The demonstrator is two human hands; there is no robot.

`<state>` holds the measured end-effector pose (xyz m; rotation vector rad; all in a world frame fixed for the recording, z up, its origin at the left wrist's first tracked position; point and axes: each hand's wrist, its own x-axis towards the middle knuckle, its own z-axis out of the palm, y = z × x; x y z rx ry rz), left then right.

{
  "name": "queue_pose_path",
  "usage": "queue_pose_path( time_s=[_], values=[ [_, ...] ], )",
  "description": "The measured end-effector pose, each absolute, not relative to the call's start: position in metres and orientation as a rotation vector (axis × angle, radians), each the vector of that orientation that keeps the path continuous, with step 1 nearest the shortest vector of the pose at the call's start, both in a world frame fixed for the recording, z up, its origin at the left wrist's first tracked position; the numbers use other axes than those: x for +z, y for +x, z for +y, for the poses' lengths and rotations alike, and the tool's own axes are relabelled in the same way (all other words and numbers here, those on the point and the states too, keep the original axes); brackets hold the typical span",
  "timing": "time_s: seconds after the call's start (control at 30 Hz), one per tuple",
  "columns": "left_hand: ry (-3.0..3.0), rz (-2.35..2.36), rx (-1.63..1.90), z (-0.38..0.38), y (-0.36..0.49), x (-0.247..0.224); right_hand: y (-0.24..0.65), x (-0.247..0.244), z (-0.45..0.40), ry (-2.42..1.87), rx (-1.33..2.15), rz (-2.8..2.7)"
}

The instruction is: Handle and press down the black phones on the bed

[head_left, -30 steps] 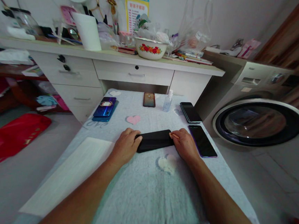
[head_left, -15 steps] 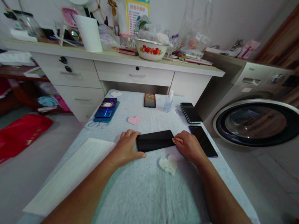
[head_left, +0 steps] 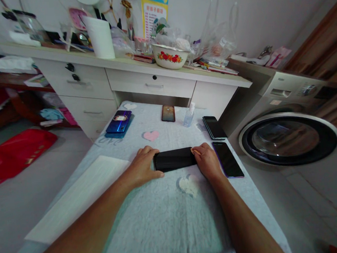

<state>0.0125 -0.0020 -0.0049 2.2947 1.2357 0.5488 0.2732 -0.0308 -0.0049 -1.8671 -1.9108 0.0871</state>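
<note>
A black smartphone [head_left: 174, 160] lies flat, screen up, on the cloth-covered table [head_left: 165, 221]. My left hand [head_left: 144, 166] grips its left end, thumb at the near edge and fingers at the far edge. At the right end my right hand [head_left: 206, 159] is closed, pinching a small orange-tan piece [head_left: 194, 151], perhaps a folded cloth, against the phone's far right corner. Most of that piece is hidden by the fingers. Just right of this hand lies another dark phone [head_left: 228, 159] with a purple edge.
A clear spray bottle [head_left: 188, 117] and a brown phone [head_left: 167, 113] are at the table's far side. Blue phones [head_left: 119, 122] lie stacked at left, black phones [head_left: 214, 127] at right. A pale strip [head_left: 77, 199] lies left. A washing machine [head_left: 283, 89] stands right.
My right hand has moved slightly left and away from me along the phone's right end, with the orange-tan piece still pinched. My left hand has stayed in place.
</note>
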Motion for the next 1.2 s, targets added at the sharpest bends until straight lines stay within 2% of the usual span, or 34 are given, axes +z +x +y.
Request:
queue_pose_path(
  time_s=[0.63, 0.93, 1.2],
  values=[
    [2.287, 1.169, 0.487, -0.001, 0.013, -0.002, 0.258, 0.003, -0.035, -2.005, 0.041, -2.019],
    [2.297, 1.155, 0.482, -0.002, 0.015, -0.002, 0.239, 0.007, -0.04, -1.887, 0.113, -2.189],
    [2.302, 1.203, 0.451, -0.002, 0.013, -0.004, 0.259, 0.007, -0.04, -2.056, 0.026, -2.054]
  ],
)
